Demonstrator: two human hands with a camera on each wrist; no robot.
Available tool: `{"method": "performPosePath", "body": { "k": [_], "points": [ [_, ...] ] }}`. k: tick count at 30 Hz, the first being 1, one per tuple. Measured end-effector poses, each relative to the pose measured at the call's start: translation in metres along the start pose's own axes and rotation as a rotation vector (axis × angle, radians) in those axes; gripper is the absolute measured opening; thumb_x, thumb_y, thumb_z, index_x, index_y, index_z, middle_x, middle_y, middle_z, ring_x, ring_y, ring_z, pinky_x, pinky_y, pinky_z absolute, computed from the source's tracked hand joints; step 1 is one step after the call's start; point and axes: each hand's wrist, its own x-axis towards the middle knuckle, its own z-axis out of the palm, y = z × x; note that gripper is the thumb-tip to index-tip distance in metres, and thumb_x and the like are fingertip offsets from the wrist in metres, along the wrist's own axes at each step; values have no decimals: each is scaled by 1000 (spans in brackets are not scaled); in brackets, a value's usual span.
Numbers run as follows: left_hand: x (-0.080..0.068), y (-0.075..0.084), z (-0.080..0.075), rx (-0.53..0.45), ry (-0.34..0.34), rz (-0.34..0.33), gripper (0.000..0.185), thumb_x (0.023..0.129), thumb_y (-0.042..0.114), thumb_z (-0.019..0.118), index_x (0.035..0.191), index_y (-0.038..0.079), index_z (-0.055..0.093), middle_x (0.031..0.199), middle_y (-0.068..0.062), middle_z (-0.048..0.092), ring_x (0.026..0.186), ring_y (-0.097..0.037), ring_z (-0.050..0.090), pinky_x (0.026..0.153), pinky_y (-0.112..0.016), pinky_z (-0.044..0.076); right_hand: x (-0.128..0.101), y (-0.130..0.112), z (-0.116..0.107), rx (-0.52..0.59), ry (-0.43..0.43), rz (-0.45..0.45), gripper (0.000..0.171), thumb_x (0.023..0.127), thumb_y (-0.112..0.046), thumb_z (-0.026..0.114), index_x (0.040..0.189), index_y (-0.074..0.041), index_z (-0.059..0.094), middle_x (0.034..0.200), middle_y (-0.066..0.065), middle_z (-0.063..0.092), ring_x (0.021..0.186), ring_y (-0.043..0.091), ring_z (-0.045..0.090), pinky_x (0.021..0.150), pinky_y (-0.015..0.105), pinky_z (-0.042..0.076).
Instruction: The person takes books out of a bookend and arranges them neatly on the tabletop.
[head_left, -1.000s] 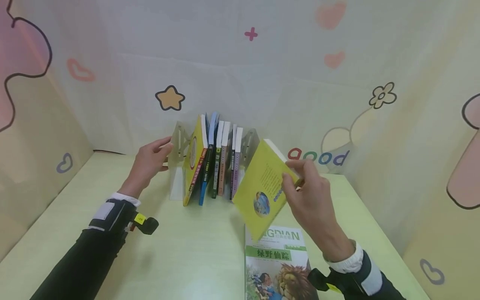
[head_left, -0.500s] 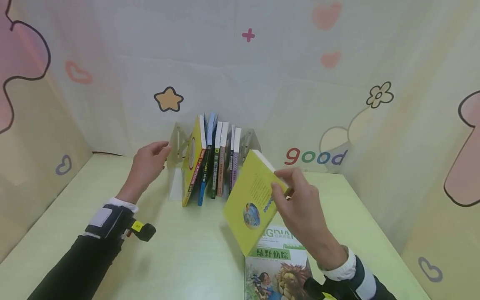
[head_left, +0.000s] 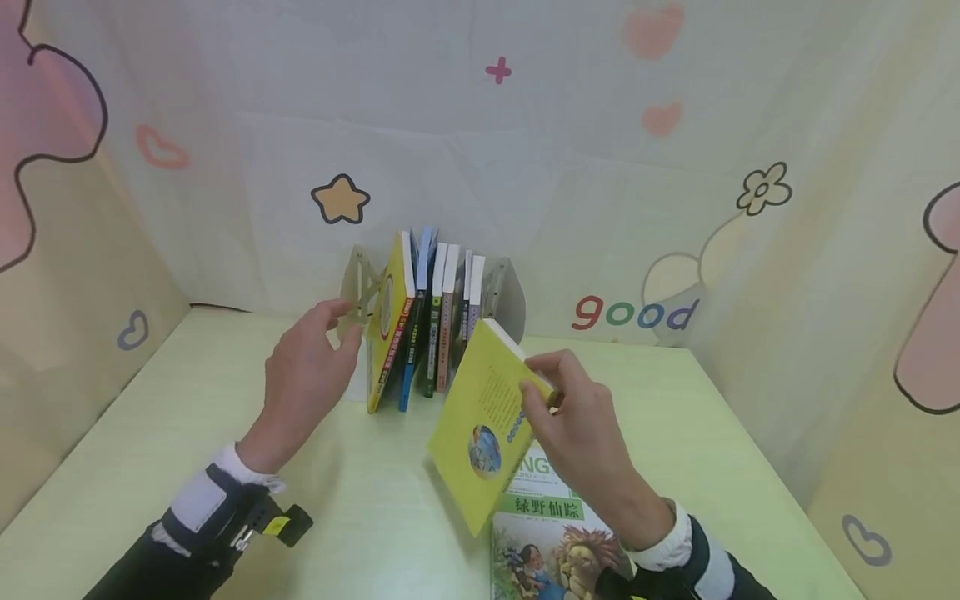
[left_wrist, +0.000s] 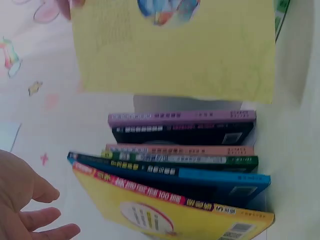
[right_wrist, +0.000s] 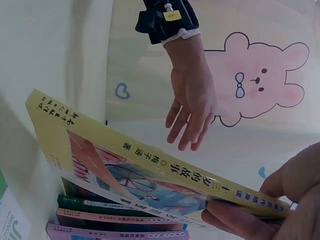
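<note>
My right hand (head_left: 592, 450) pinches a yellow book (head_left: 468, 417) by its upper right corner. The book hangs tilted in the air, its picture cover (right_wrist: 125, 165) showing in the right wrist view. Fingers of my left hand (head_left: 303, 387) are relaxed and hold nothing. That hand is in front of the left bookend (head_left: 358, 271); contact with it cannot be told. Between the bookends stands a row of several upright books, with a yellow red-spined book (head_left: 390, 312) leaning at its left end and a purple-spined book (left_wrist: 185, 117) at its right end, partly hidden in the head view.
A book with a lion on its cover (head_left: 540, 550) lies flat on the pale table (head_left: 390, 517), partly covered by the held book and right arm. The right bookend (head_left: 512, 300) stands at the row's end. A patterned curtain (head_left: 600, 208) closes off the back.
The held yellow book has come left and down with my right hand. My left hand has moved from beside the left bookend to in front of it, nearer the row.
</note>
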Motion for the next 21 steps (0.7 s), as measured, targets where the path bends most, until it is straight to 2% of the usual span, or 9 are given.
{"method": "performPosePath", "body": {
  "k": [6,7,8,11,13,15,18,20,21],
  "points": [
    [-30,19,9,11,-101,81,40,102,22,66,139,7,62,130,-17,68,43,-15,38,39,-26,29,-2,-1,6,44,-14,27,23,97,3,65,119,1,60,125,17,71,73,15,69,52,25,55],
    [-36,23,11,10,-123,89,40,101,22,67,138,7,62,131,-16,68,44,-15,40,39,-27,31,-2,-2,6,50,-16,35,23,97,3,65,119,0,60,126,16,71,73,16,69,52,25,56],
    [-41,26,13,12,-139,103,40,100,21,68,138,7,63,131,-16,68,49,-15,49,41,-28,36,-3,-2,7,54,-17,41,22,97,2,65,119,0,60,126,16,71,74,16,69,52,26,56],
    [-56,36,19,7,-182,135,39,99,21,71,135,9,64,130,-11,69,54,-15,50,44,-29,42,-4,-4,10,70,-26,60,21,98,1,64,119,-1,59,128,14,70,74,16,69,53,27,57],
    [-65,42,22,1,-204,150,39,97,21,74,134,10,65,132,-8,68,67,-16,58,49,-28,47,-4,-6,12,85,-32,77,21,99,0,64,119,-2,59,129,13,70,75,16,70,55,27,59],
    [-73,48,25,-13,-235,157,39,97,22,75,133,12,65,134,-6,67,68,-15,59,50,-27,48,-5,-7,14,93,-39,79,21,99,1,64,119,-2,59,130,14,69,75,16,71,56,27,59],
    [-85,53,31,-34,-298,150,46,96,25,76,138,12,62,144,-6,59,102,-21,67,72,-33,60,-5,-8,17,80,-41,71,22,98,1,65,120,-2,58,132,17,68,74,15,71,56,25,59],
    [-92,53,35,-43,-346,150,53,96,30,76,142,10,58,151,-8,52,118,-25,64,89,-43,60,-6,-8,18,60,-35,47,24,98,2,66,120,-1,58,129,19,69,72,14,70,54,24,57],
    [-95,53,38,-44,-369,146,58,96,34,76,144,10,55,155,-9,48,130,-28,57,97,-48,56,-6,-8,19,51,-33,40,24,98,2,67,120,-1,58,128,18,70,71,14,69,54,24,57]
  ]
}}
